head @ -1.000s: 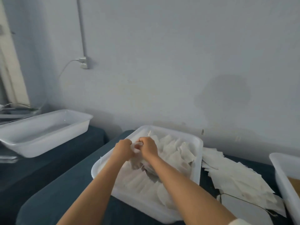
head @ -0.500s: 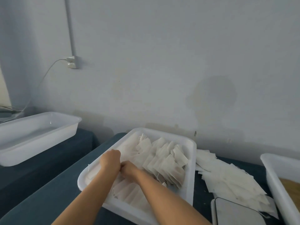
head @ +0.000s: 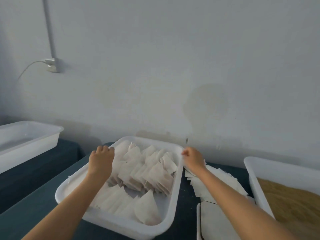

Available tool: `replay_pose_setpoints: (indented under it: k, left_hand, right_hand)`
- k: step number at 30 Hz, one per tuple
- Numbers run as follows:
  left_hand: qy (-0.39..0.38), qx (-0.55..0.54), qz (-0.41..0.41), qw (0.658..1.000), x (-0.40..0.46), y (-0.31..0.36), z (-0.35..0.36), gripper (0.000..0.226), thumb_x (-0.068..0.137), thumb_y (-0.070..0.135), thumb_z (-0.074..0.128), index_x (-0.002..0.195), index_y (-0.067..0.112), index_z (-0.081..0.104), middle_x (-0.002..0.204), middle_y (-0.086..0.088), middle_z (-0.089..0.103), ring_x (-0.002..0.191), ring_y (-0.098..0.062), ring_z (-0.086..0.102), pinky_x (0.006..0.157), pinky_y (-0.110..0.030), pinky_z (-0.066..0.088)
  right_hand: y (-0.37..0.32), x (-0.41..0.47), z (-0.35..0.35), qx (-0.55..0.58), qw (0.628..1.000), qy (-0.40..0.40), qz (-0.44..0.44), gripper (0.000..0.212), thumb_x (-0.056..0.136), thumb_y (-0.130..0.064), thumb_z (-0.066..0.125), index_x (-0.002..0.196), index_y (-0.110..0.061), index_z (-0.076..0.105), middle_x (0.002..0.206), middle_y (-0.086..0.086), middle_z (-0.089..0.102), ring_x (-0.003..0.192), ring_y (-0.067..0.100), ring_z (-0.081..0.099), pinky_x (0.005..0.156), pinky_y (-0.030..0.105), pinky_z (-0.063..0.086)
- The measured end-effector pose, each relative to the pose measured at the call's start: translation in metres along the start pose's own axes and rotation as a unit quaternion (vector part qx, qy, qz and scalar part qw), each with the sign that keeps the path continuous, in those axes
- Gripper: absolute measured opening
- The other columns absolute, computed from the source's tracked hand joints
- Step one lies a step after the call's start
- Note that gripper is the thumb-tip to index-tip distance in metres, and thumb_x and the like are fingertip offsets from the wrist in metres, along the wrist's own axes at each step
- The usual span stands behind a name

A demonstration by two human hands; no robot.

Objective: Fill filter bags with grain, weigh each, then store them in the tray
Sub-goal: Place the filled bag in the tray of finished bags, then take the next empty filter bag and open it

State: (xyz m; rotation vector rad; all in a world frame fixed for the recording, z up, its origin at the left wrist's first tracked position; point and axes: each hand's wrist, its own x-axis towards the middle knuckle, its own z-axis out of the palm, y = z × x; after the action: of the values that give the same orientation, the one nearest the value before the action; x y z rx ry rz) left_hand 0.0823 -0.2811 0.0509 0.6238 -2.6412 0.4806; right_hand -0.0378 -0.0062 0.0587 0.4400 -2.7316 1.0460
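The white tray is seen at the middle of the desk, which is covered in dark teal cloth. Filled filter bags are packed in a leaning row across the tray's far half, and more bags lie flat in its near half. Loose empty filter bags are spread on the desk just right of the tray, and a flat white scale is partly visible at the bottom edge beside them. Further right, a white tub holding brown grain is cut off by the frame. A second white tub is set on a separate dark surface to the left. Behind everything a pale wall is seen, with a conduit running down to a socket from which a cable trails.

The left hand is placed on the tray's left rim, fingers curled over the edge, so that grip is closed on the tray. The right hand is held at the tray's right rim with fingers curled; it cannot be told what, if anything, its grip closes on. Both forearms are extended from the lower corners.
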Motion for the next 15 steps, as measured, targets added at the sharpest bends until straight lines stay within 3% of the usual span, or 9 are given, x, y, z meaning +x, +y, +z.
replay_pose_setpoints:
  k: [3, 5, 7, 9, 11, 15]
  left_hand:
    - [0.0, -0.013, 0.011, 1.0, 0.0, 0.01, -0.004, 0.03, 0.087, 0.006, 0.05, 0.115, 0.017, 0.049, 0.115, 0.003, 0.055, 0.107, -0.016, 0.051, 0.083, -0.023, 0.042]
    - [-0.007, -0.012, 0.017, 1.0, -0.002, 0.014, 0.0, 0.028, 0.088, 0.007, 0.049, 0.114, 0.017, 0.048, 0.115, 0.004, 0.055, 0.106, -0.015, 0.051, 0.084, -0.023, 0.043]
    - [-0.018, -0.009, 0.021, 1.0, -0.004, 0.016, 0.006, 0.028, 0.088, 0.007, 0.047, 0.115, 0.018, 0.048, 0.115, 0.004, 0.054, 0.107, -0.015, 0.051, 0.084, -0.022, 0.042]
    - [-0.024, -0.006, 0.023, 0.999, -0.004, 0.017, 0.01, 0.029, 0.088, 0.007, 0.046, 0.115, 0.018, 0.047, 0.114, 0.005, 0.054, 0.107, -0.014, 0.051, 0.083, -0.022, 0.042]
    - [-0.022, -0.003, 0.025, 0.999, -0.004, 0.017, 0.011, 0.028, 0.088, 0.007, 0.045, 0.114, 0.019, 0.048, 0.113, 0.006, 0.054, 0.106, -0.013, 0.052, 0.082, -0.021, 0.042]
    - [-0.01, -0.007, 0.038, 0.999, -0.005, 0.019, 0.01, 0.025, 0.09, 0.01, 0.043, 0.112, 0.021, 0.049, 0.112, 0.008, 0.055, 0.105, -0.012, 0.052, 0.082, -0.02, 0.043]
  right_hand:
    - [0.064, -0.002, -0.02, -0.16, 0.98, -0.044, 0.108, 0.011, 0.088, -0.014, 0.047, 0.098, -0.012, 0.05, 0.098, 0.007, 0.052, 0.103, 0.029, 0.05, 0.082, 0.036, 0.042]
    - [0.096, -0.01, -0.023, -0.223, 0.956, -0.095, 0.166, 0.048, 0.088, -0.03, 0.054, 0.129, -0.01, 0.039, 0.13, 0.01, 0.045, 0.124, 0.032, 0.041, 0.096, 0.039, 0.039]
    - [0.116, -0.015, -0.02, -0.246, 0.947, -0.099, 0.181, 0.068, 0.089, -0.037, 0.055, 0.141, -0.006, 0.025, 0.144, 0.012, 0.034, 0.133, 0.031, 0.033, 0.105, 0.038, 0.035]
    - [0.122, -0.014, -0.017, -0.26, 0.949, -0.085, 0.158, 0.054, 0.091, -0.033, 0.052, 0.135, -0.008, 0.035, 0.141, 0.011, 0.039, 0.13, 0.03, 0.038, 0.101, 0.034, 0.037]
    - [0.119, -0.01, -0.019, -0.268, 0.95, -0.089, 0.135, 0.024, 0.092, -0.022, 0.049, 0.114, -0.013, 0.052, 0.128, 0.009, 0.052, 0.117, 0.027, 0.05, 0.086, 0.029, 0.041]
    - [0.112, -0.007, -0.026, -0.272, 0.948, -0.09, 0.141, 0.025, 0.09, -0.004, 0.041, 0.11, -0.007, 0.056, 0.116, 0.007, 0.06, 0.106, 0.023, 0.058, 0.075, 0.025, 0.041]
